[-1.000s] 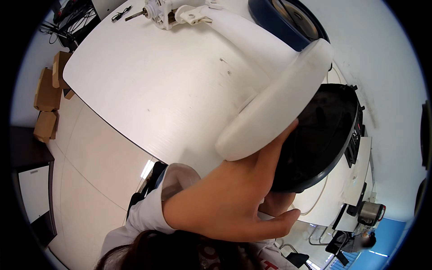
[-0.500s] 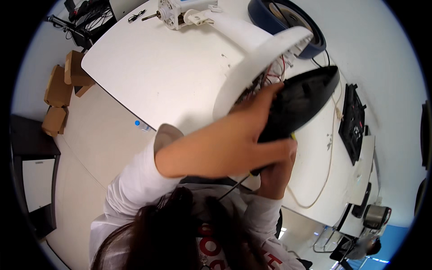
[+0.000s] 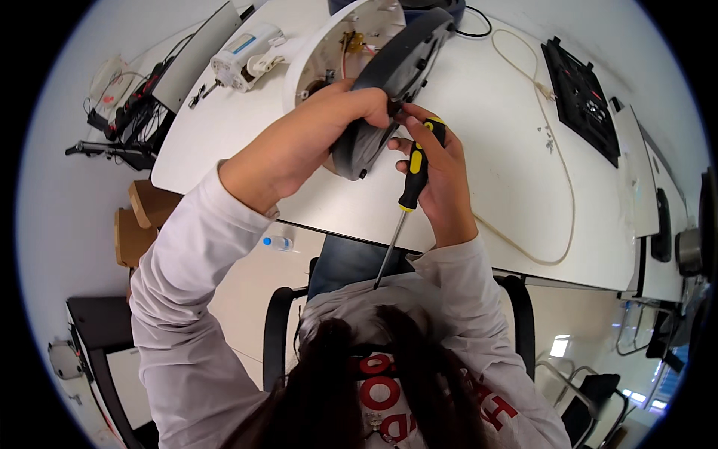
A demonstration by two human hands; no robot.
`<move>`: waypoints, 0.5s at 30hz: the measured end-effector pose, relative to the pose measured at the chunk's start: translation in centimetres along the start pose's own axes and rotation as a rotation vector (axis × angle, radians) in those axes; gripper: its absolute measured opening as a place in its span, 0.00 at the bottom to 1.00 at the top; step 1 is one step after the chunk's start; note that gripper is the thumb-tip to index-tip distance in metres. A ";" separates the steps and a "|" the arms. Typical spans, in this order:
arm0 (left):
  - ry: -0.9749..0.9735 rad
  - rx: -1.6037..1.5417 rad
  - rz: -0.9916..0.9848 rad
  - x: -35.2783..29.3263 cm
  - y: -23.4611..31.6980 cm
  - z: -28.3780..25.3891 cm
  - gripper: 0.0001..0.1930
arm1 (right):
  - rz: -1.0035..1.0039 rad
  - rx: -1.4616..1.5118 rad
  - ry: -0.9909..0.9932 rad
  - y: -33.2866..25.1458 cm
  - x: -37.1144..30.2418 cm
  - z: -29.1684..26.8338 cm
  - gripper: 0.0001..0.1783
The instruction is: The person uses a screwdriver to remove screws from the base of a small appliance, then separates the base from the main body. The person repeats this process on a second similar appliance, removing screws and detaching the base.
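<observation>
Dark cover [image 3: 393, 56] sits at 12 o'clock in my view, tilted on edge beside the open white shell [image 3: 310, 61], whose red wires [image 3: 344, 60] show. The left hand [image 3: 318, 126] has its fingers closed on the cover. I have the right hand [image 3: 446, 176] wrapped around a yellow-and-black screwdriver [image 3: 407, 196], its tip aimed toward 7 o'clock; its upper fingers are at the cover's edge, though I cannot tell whether they touch it. I judge the step in hand to be handling the cover at the shell's mouth; the next move calls for a steady left grip and clearance for those wires.

Across the white worktop [image 3: 497, 213], a motor unit [image 3: 243, 61] lies at 11 o'clock, a black tool case [image 3: 580, 101] and small loose pieces [image 3: 550, 142] at 2, a pale cable [image 3: 554, 262] looping at 3. Beyond the edge, toward 9, I see a bottle [image 3: 278, 243] on the floor and cardboard boxes [image 3: 136, 236].
</observation>
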State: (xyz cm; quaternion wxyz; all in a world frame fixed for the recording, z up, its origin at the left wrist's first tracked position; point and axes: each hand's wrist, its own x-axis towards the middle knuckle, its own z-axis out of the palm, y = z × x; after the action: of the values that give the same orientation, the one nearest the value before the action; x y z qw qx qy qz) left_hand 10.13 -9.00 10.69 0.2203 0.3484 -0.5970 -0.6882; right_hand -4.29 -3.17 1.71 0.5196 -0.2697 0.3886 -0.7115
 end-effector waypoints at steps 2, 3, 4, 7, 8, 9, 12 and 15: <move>-0.020 0.044 -0.011 -0.2 0.3 -0.3 0.13 | 0.012 0.027 -0.001 0.1 -0.2 0.1 0.19; -0.017 0.036 -0.015 -0.2 0.3 -0.2 0.13 | 0.006 0.041 0.004 0.2 -0.2 0.0 0.19; -0.013 0.029 -0.018 -0.2 0.3 0.0 0.12 | -0.001 0.055 0.008 0.2 -0.2 0.0 0.19; 0.008 0.001 -0.045 -0.4 0.3 0.9 0.11 | -0.003 0.073 0.008 0.3 -0.2 -0.2 0.19; 0.018 -0.011 -0.055 -0.5 0.5 1.1 0.11 | -0.001 0.082 0.001 0.3 -0.3 -0.2 0.19; 0.018 -0.003 -0.054 -0.3 0.4 0.9 0.11 | 0.001 0.089 -0.006 0.3 -0.4 -0.1 0.19; 0.024 0.013 -0.047 0.1 0.2 0.4 0.12 | -0.014 0.086 -0.014 0.0 -0.7 0.0 0.19; 0.057 0.037 -0.040 -0.2 0.3 0.8 0.13 | -0.038 0.076 -0.026 0.1 -1.0 -0.1 0.20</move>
State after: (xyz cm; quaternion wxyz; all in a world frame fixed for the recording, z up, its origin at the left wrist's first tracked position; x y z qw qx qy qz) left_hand 9.65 -8.43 11.05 0.2171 0.3839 -0.5961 -0.6710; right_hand -4.00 -2.26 1.56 0.5209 -0.2662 0.3492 -0.7320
